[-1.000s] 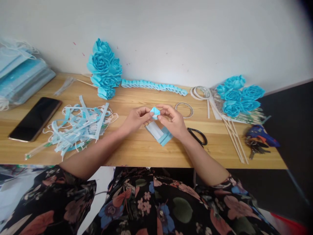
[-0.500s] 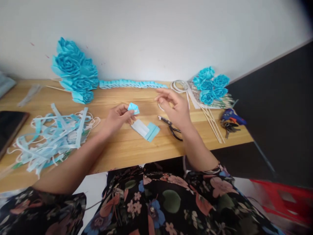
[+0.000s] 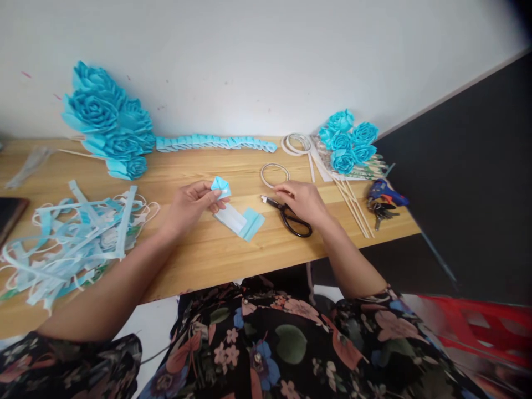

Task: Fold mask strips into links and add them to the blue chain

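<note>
My left hand (image 3: 189, 205) is closed in a pinch: thumb and fingertips grip a small folded blue piece (image 3: 220, 187) and hold it just above the counter (image 3: 233, 260). Right below it, flat on the wood, lies a folded white and blue mask piece (image 3: 239, 220), close to my left fingers but apart from them.

My right hand (image 3: 305, 200) lies palm down with the fingers bent over the black scissors (image 3: 291, 220). The fingertips touch the blades near the pivot, while the black loops stick out towards me, free of my hand. I cannot tell whether the fingers have gripped the blades or only rest on them.

Just beyond my right hand lies a thin tape ring (image 3: 274, 174), and further back two more tape rolls (image 3: 296, 143). Along the wall runs a row of folded blue petals (image 3: 216, 143). At its left end a big bunch of blue roses (image 3: 108, 124) leans on the wall. At the right lies a smaller bunch of blue roses (image 3: 349, 141) on wooden sticks (image 3: 353, 202), with a blue glue gun (image 3: 386, 191) and keys (image 3: 380, 209) beside them.

Well to my left a heap of cut mask strips (image 3: 75, 233) covers the counter, and a dark phone (image 3: 10, 213) peeks in at the edge. I can read no writing on anything here
</note>
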A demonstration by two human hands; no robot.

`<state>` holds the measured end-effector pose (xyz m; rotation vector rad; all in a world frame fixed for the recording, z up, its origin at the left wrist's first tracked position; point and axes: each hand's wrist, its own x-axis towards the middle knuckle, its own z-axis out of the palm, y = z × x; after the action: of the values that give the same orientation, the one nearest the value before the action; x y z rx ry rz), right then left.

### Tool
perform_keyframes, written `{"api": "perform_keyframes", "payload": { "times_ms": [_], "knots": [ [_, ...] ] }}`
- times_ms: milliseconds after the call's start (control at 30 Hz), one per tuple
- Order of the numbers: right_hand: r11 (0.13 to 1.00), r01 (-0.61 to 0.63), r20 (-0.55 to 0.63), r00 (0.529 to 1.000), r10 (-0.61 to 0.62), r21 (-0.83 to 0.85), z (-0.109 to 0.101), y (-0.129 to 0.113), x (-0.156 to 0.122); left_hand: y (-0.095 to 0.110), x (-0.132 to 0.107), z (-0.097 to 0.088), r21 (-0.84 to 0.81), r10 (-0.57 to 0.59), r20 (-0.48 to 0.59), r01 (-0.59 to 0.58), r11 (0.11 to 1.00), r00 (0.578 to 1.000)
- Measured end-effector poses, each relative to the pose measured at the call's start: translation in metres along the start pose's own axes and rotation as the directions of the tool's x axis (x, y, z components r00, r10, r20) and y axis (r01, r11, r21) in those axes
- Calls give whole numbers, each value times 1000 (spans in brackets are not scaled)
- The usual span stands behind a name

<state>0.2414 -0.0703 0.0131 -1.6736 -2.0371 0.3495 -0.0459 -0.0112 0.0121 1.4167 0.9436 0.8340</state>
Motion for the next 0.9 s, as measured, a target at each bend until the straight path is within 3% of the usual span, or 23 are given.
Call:
{"api": "perform_keyframes", "payload": {
  "times_ms": [167, 500, 900],
  "knots": [
    [1000, 7, 121, 993, -6, -10, -1, -4, -1, 1, -1, 0, 11, -3, 5, 3, 1000, 1000],
    [998, 24, 64, 998, -20, -64, 7, -6, -2, 2, -2, -1, 26, -32, 12, 31, 999, 999],
    [999, 20, 76, 997, -23, 46, 6, -3, -5, -3, -1, -3, 36, -45, 2, 44, 998, 999]
  ]
}}
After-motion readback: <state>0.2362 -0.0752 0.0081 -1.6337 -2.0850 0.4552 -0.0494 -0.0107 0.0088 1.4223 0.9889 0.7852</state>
